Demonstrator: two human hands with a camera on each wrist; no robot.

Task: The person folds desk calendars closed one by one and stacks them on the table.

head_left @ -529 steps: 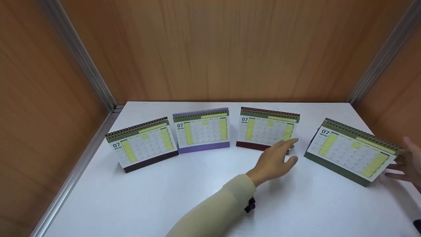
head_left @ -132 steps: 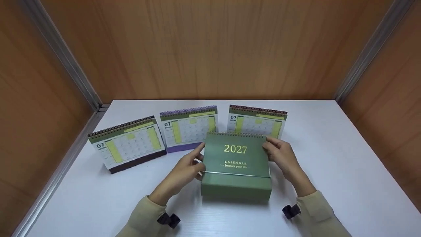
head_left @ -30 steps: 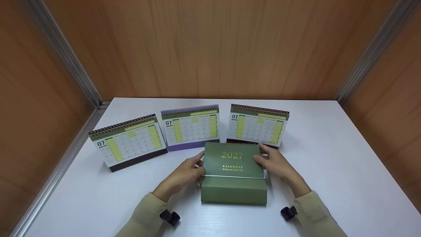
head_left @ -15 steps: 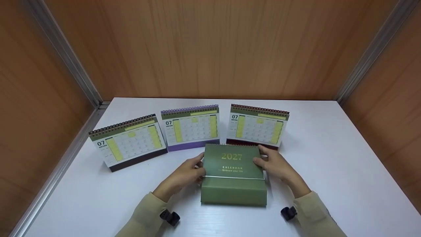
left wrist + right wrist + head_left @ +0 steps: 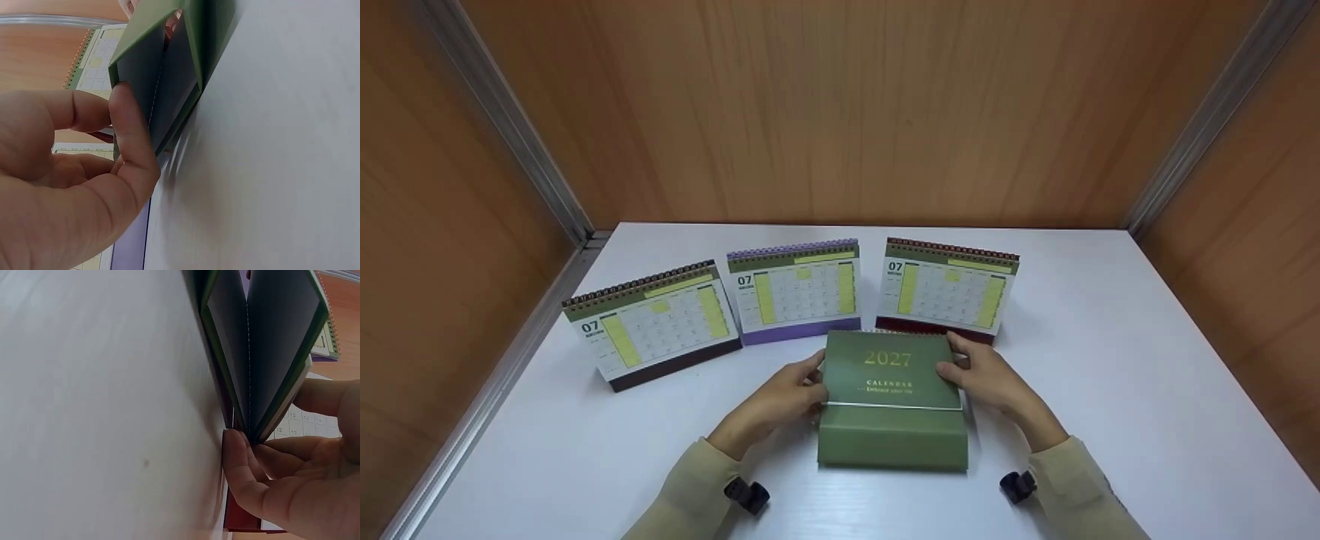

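A green desk calendar (image 5: 889, 382) stands low in front of me in the head view, its "2027" cover tilted back and a plain green base panel below. My left hand (image 5: 776, 397) grips its left edge; the left wrist view shows curled fingers (image 5: 132, 124) at the edge of the cover board. With the thumb on the cover, my right hand (image 5: 990, 375) holds the right edge. In the right wrist view, fingers (image 5: 247, 481) lie around the folded stand's spiral end, and the stand's hollow inside shows. The undersides of both hands are hidden in the head view.
Behind stand three more desk calendars at "07" pages: a dark brown-based one (image 5: 652, 326) at left, a purple-based one (image 5: 795, 292) in the middle, a dark red-based one (image 5: 949, 289) close behind the green one. Wooden panels (image 5: 840, 112) enclose the white table (image 5: 1110, 360).
Earlier the green calendar stood at the right with its "07" page showing; now it is central with its cover showing. Over the last second its top has sunk slightly lower towards me.
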